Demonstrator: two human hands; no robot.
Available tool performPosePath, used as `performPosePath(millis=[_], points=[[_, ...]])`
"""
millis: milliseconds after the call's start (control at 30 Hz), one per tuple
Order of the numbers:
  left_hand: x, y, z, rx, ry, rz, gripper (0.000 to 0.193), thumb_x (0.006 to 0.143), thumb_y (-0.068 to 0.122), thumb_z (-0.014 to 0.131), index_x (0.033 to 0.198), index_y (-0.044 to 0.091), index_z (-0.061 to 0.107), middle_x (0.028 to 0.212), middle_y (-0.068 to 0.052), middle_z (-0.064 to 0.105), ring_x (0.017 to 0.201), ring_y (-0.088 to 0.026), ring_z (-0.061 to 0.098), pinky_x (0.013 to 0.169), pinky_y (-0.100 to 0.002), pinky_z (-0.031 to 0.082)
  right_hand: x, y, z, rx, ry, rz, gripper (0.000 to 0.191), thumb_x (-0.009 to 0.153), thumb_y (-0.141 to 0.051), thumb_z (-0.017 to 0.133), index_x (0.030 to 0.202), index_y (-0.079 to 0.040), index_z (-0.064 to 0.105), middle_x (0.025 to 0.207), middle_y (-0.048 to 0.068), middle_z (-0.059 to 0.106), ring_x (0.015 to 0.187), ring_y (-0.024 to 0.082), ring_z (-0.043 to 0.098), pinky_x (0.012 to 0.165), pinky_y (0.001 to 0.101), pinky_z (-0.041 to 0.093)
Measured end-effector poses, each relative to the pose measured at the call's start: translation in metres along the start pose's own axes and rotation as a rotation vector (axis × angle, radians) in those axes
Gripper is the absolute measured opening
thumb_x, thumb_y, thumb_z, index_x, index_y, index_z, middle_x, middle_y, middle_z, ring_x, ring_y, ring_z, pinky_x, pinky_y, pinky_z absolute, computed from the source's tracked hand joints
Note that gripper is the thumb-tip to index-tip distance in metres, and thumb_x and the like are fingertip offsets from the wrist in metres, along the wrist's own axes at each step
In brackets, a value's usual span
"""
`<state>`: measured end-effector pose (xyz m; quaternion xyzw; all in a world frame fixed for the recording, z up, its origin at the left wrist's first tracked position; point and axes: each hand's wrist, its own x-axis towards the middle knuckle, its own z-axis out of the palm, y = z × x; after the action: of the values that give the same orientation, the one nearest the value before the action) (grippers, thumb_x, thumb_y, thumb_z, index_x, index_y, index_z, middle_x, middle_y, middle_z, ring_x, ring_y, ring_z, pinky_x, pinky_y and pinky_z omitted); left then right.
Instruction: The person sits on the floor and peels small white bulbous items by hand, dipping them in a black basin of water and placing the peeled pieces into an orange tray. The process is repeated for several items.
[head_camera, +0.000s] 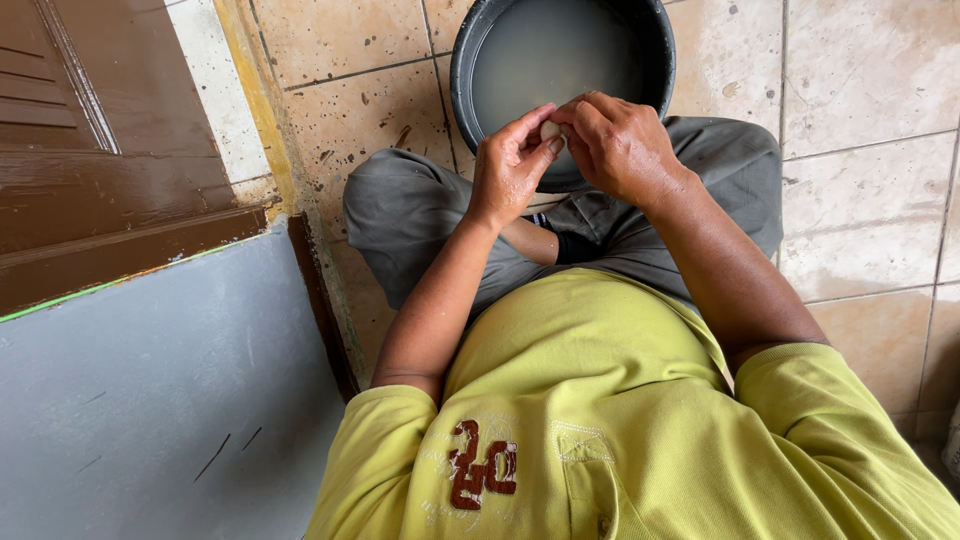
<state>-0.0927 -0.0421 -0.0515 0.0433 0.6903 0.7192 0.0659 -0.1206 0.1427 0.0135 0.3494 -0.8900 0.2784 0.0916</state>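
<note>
Small pale lump (549, 130), rounded, mostly hidden; kind not clear. Sits between both hands, at the near rim of the basin, 12 o'clock from the torso.

Left hand (512, 165): fingertips curled in, thumb and forefinger pinching the lump from 9 o'clock. Right hand (618, 145): fingers bunched together, closing on it from 3 o'clock.

Basin (462, 70): round, black, smooth plastic look; holds cloudy grey-white water.

Grey trousers (400, 215), legs folded under the basin. Yellow-green shirt (600, 400), fine knit. Floor tiles (860, 80) beige, speckled with dirt. Brown wooden door (90, 150) at 9 o'clock, glossy; grey panel (150, 400) below it.
</note>
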Motion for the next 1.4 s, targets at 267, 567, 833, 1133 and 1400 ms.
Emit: performPosePath(millis=[267,567,833,1133,1400], points=[[0.001,-0.008,0.000,-0.215,-0.085,-0.056,0.045,0.106,0.002,0.062,0.149,-0.002,0.051,0.128,-0.017,0.070,0.109,-0.015,0.070,0.099,-0.030,0.061,0.000,0.008,0.007,0.063,-0.017,0.103,0.007,0.102,-0.002,0.068,0.108,-0.002,0.064,0.096,0.011,0.066,0.083,0.031,0.069,0.069,0.0404,0.056],[0.003,-0.001,-0.013,-0.548,-0.150,-0.082,0.054,0.108,0.003,0.057,0.159,0.005,0.039,0.147,-0.020,0.059,0.122,-0.022,0.066,0.108,-0.035,0.058,-0.019,0.036,0.028,0.032,0.163,0.248,0.004,0.106,-0.011,0.068,0.107,-0.008,0.067,0.119,0.013,0.071,0.089,0.023,0.071,0.075,0.0345,0.058],[0.019,0.027,0.025,0.679,0.002,0.437,0.058,0.089,0.014,0.078,0.141,0.003,0.055,0.131,-0.015,0.067,0.122,-0.034,0.061,0.108,-0.046,0.048,-0.032,0.040,0.066,1.969,0.096,1.008,0.037,0.109,-0.044,0.049,0.110,-0.010,0.064,0.088,0.000,0.063,0.067,0.010,0.053,0.053,0.0228,0.041],[0.104,-0.018,0.015,1.046,-0.096,-0.072,0.063,0.087,0.026,0.075,0.141,0.002,0.053,0.142,-0.029,0.049,0.129,-0.048,0.048,0.101,-0.054,0.045,-0.039,0.107,-0.004,1.937,0.438,0.951,0.011,0.108,-0.019,0.054,0.106,-0.009,0.059,0.102,0.006,0.060,0.082,0.015,0.055,0.060,0.0244,0.043],[0.138,-0.061,0.015,1.246,-0.515,-0.523,0.028,0.094,0.009,0.062,0.118,0.002,0.072,0.126,-0.023,0.069,0.120,-0.037,0.067,0.104,-0.044,0.055,0.047,0.128,-0.049,1.785,0.496,0.831,0.009,0.108,-0.019,0.054,0.108,-0.011,0.058,0.109,0.007,0.060,0.086,0.017,0.057,0.063,0.0255,0.043]])
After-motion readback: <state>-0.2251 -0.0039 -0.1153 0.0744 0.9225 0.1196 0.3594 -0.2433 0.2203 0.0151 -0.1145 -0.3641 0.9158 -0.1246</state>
